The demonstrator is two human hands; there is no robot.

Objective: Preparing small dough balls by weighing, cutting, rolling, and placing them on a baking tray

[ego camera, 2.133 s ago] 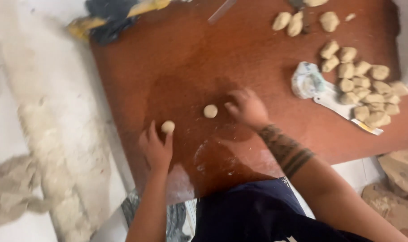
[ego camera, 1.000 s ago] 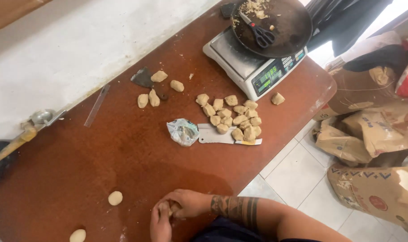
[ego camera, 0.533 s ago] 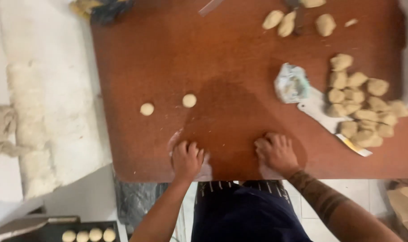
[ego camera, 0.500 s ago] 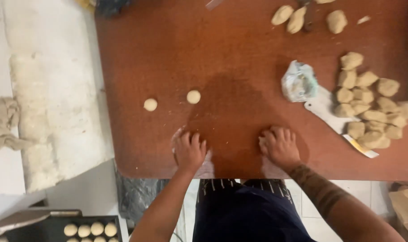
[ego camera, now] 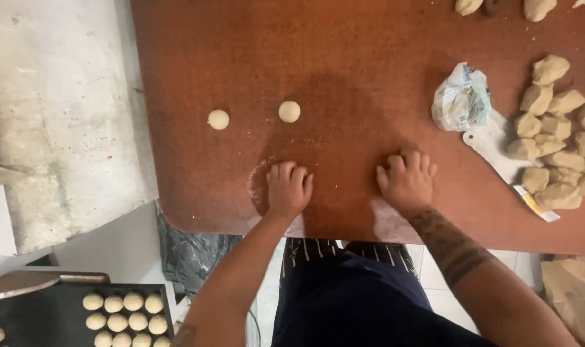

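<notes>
Head view shows the left hand and right hand cupped palm-down on the wooden table, any dough beneath hidden; small, even circles under light pressure would round best, like the 2 dough balls far-left.

Head camera, straight down over table, close.

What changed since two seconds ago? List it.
Both hands drew back from the two dough balls: left hand and right hand now press palm-down near the table edge. The left ball was let go. Both balls, right ball included, stayed put.
</notes>
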